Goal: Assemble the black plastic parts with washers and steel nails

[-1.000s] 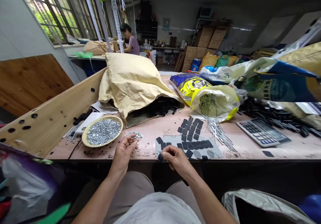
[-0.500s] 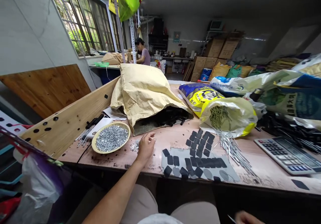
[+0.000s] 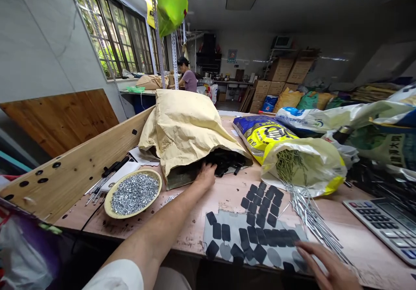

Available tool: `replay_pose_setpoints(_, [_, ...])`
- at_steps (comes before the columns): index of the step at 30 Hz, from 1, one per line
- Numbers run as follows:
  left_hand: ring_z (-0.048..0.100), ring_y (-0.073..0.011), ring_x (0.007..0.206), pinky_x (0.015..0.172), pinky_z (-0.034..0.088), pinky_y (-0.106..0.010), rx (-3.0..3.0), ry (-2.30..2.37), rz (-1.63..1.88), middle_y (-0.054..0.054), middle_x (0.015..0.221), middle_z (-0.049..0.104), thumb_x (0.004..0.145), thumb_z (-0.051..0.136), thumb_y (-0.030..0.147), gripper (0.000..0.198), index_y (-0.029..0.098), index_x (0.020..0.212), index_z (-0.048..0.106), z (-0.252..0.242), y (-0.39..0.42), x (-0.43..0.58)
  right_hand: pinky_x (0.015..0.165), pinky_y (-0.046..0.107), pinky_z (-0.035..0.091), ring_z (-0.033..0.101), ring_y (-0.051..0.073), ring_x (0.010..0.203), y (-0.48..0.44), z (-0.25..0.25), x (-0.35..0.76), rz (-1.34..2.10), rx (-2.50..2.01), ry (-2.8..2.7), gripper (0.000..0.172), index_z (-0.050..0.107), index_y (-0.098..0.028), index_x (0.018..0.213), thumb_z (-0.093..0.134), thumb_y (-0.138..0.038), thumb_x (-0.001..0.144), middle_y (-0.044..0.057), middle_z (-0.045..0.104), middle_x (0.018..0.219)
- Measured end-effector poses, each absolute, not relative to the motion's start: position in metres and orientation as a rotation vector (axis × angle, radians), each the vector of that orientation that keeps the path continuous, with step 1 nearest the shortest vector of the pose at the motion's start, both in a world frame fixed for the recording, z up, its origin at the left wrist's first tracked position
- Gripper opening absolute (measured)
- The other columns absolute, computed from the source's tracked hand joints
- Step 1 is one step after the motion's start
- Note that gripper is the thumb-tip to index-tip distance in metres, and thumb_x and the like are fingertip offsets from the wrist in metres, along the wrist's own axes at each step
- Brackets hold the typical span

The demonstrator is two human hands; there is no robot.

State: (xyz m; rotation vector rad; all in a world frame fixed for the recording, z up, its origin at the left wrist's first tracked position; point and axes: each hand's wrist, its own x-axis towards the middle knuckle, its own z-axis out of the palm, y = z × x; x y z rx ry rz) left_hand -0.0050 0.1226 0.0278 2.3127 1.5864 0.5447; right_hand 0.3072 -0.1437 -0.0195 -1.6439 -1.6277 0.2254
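My left hand (image 3: 206, 176) is at the mouth of a tan paper sack (image 3: 191, 130), its fingers apart and reaching in among black plastic pieces (image 3: 224, 158); the fingertips are partly lost in the dark. At the lower right, my right hand (image 3: 328, 264) stretches its fingers over the right edge of a grey sheet (image 3: 227, 216). Dark rounded pads (image 3: 273, 238) and grey discs lie on that sheet, and I see nothing held in the right hand. Left of my forearm stands a yellowish bowl (image 3: 158, 190) full of small metal nuts (image 3: 134, 192).
A yellow and blue bag (image 3: 276, 134) spills metal rods (image 3: 315, 220) beside the pads. A calculator (image 3: 383, 225) lies at the right. A wooden board (image 3: 81, 173) borders the table's left side. Another person (image 3: 188, 77) sits farther back. A green bag (image 3: 172, 6) hangs overhead.
My left hand has moved forward from beside the loose nuts into the sack's mouth. My right hand has risen from below the table edge to the grey sheet. The view has shifted slightly.
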Motion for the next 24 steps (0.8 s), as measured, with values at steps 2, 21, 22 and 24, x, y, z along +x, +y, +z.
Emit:
replay_pose_setpoints(2, [0.027,-0.0350,0.136,0.103,0.034,-0.053,2.323,1.610,0.485,-0.011,0.134,0.053,0.078,0.063,0.016,0.050,0.026,0.127,0.057,0.026,0.130,0.000,0.085,0.045,0.052,0.067,0.029,0.097,-0.093,0.001,0.277,0.308,-1.628,-1.720,0.021,0.069,-0.036,0.095,0.054,-0.047,0.085,0.009,0.071,0.101])
replay_pose_setpoints(21, [0.052,-0.0304,0.110,0.092,0.043,-0.048,2.495,1.477,0.563,-0.005,0.124,0.060,0.079,0.063,0.018,0.037,0.028,0.115,0.063,0.020,0.030,-0.014,0.103,0.039,0.036,0.053,0.025,0.115,0.109,-0.005,0.152,0.399,-1.539,-2.087,0.040,0.057,-0.024,0.131,0.051,-0.030,0.092,0.008,0.060,0.125])
replay_pose_setpoints(22, [0.052,-0.0306,0.112,0.094,0.042,-0.049,2.472,1.435,0.568,-0.005,0.128,0.060,0.077,0.065,0.018,0.040,0.029,0.116,0.063,0.021,0.026,-0.017,0.103,0.039,0.037,0.053,0.024,0.114,0.101,-0.005,0.154,0.410,-1.521,-2.115,0.039,0.058,-0.024,0.130,0.051,-0.030,0.092,0.007,0.061,0.125])
replay_pose_setpoints(24, [0.053,-0.0303,0.116,0.099,0.041,-0.049,2.391,1.337,0.590,-0.005,0.134,0.057,0.075,0.068,0.019,0.046,0.029,0.119,0.063,0.022,0.021,-0.025,0.102,0.039,0.038,0.053,0.024,0.113,0.084,-0.006,0.160,0.431,-1.504,-2.147,0.038,0.059,-0.025,0.128,0.050,-0.032,0.092,0.006,0.063,0.124])
